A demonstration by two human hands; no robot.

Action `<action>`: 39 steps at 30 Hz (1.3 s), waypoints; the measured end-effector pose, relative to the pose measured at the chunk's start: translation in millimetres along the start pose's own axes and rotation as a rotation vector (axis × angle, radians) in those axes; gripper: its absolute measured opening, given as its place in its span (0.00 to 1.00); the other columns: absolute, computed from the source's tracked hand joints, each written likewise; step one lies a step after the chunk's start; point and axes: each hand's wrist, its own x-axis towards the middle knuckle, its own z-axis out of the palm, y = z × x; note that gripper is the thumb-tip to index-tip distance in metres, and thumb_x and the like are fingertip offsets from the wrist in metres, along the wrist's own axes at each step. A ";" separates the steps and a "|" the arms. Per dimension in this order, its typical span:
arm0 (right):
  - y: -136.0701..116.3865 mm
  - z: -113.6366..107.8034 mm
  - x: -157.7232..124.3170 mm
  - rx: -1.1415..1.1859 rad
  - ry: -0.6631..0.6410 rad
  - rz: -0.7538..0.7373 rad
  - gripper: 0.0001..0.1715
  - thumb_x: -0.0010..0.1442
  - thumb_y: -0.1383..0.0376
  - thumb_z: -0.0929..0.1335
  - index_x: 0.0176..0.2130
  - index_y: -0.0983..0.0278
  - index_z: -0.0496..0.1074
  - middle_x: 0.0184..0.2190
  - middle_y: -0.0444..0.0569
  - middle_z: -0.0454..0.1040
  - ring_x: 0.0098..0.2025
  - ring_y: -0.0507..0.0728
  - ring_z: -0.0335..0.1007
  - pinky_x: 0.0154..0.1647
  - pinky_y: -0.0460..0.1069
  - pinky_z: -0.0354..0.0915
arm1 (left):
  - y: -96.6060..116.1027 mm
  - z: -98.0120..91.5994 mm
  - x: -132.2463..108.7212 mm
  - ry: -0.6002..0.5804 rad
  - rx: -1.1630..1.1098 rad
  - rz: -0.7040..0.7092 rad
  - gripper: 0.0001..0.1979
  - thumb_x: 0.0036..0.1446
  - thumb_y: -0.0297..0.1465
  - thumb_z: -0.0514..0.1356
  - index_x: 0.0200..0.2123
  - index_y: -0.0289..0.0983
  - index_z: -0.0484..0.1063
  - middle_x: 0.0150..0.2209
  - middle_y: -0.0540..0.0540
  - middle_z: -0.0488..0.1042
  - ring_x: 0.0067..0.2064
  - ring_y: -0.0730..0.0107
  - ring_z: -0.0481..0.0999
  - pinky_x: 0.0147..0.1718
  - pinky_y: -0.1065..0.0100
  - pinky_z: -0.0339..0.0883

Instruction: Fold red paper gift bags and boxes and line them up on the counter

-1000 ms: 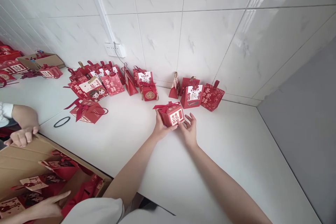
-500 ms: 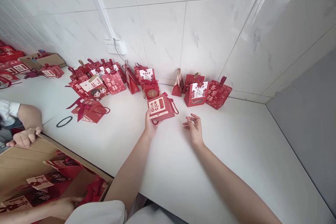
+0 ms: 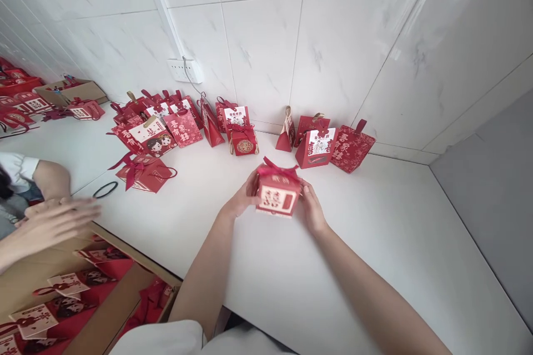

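Between my two hands is a red gift box (image 3: 278, 194) with a cream label and a dark red ribbon bow on top; it is slightly blurred. My left hand (image 3: 245, 195) closes on its left side, the thumb across the front edge. My right hand (image 3: 311, 208) lies along the right side, its fingers partly hidden behind the box. Just behind stands a small red box with a round gold emblem (image 3: 244, 143). To the right of that are a narrow triangular box (image 3: 286, 132), a red box with a white card (image 3: 316, 148) and a red patterned bag-shaped box (image 3: 352, 147).
More red gift boxes (image 3: 182, 127) crowd the wall at left. A ribboned box (image 3: 146, 173) lies near a black ring (image 3: 105, 189). A cardboard carton (image 3: 137, 259) of red boxes stands front left, with a co-worker's blurred hands (image 3: 62, 219) above. A socket (image 3: 185, 70) is on the wall.
The gift box has turned upright and moved right and nearer to me. My right hand has come onto its side. The co-worker's hand has risen out of the carton.
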 end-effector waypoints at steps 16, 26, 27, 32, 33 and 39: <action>-48.5 -38.8 27.2 -0.197 -0.486 0.278 0.23 0.43 0.71 0.68 0.43 0.61 0.71 0.44 0.47 0.75 0.48 0.63 0.69 0.46 0.56 0.65 | -4.0 -9.7 -6.4 0.052 0.463 -0.128 0.16 0.41 0.27 0.64 0.38 0.38 0.75 0.34 0.45 0.77 0.34 0.63 0.75 0.27 0.69 0.66; -66.4 -63.9 21.0 -0.170 -0.335 0.354 0.16 0.50 0.64 0.69 0.42 0.64 0.71 0.23 0.42 0.67 0.28 0.54 0.66 0.37 0.52 0.67 | -2.6 -11.7 3.8 0.452 -0.013 -0.149 0.06 0.46 0.31 0.61 0.24 0.35 0.70 0.16 0.51 0.65 0.23 0.73 0.69 0.24 0.73 0.63; -72.4 -67.8 20.4 -0.074 -0.315 0.359 0.16 0.51 0.64 0.68 0.42 0.63 0.70 0.20 0.40 0.63 0.26 0.52 0.64 0.37 0.52 0.67 | 1.9 -14.3 2.6 0.460 -0.086 -0.149 0.06 0.48 0.32 0.59 0.23 0.35 0.69 0.16 0.52 0.62 0.24 0.73 0.69 0.26 0.73 0.65; -103.5 -77.9 15.5 0.222 -0.183 0.280 0.05 0.56 0.62 0.65 0.36 0.57 0.70 0.19 0.38 0.48 0.20 0.51 0.49 0.32 0.51 0.67 | 22.9 -18.1 -3.4 0.493 -0.627 -0.162 0.03 0.49 0.25 0.54 0.27 0.34 0.67 0.19 0.51 0.63 0.26 0.76 0.71 0.29 0.75 0.69; -109.5 -78.2 14.6 0.239 -0.167 0.265 0.04 0.57 0.62 0.65 0.34 0.57 0.69 0.20 0.39 0.49 0.21 0.51 0.49 0.31 0.51 0.67 | 26.7 -16.1 -4.6 0.500 -0.673 -0.131 0.03 0.50 0.24 0.54 0.28 0.34 0.67 0.20 0.50 0.64 0.27 0.76 0.72 0.30 0.75 0.70; -142.6 -86.7 9.3 0.167 -0.073 0.134 0.09 0.58 0.60 0.63 0.29 0.56 0.71 0.27 0.45 0.64 0.20 0.50 0.46 0.31 0.53 0.66 | 45.6 7.6 -12.9 0.543 -0.697 0.099 0.07 0.54 0.26 0.55 0.25 0.36 0.64 0.19 0.53 0.63 0.26 0.78 0.72 0.29 0.76 0.71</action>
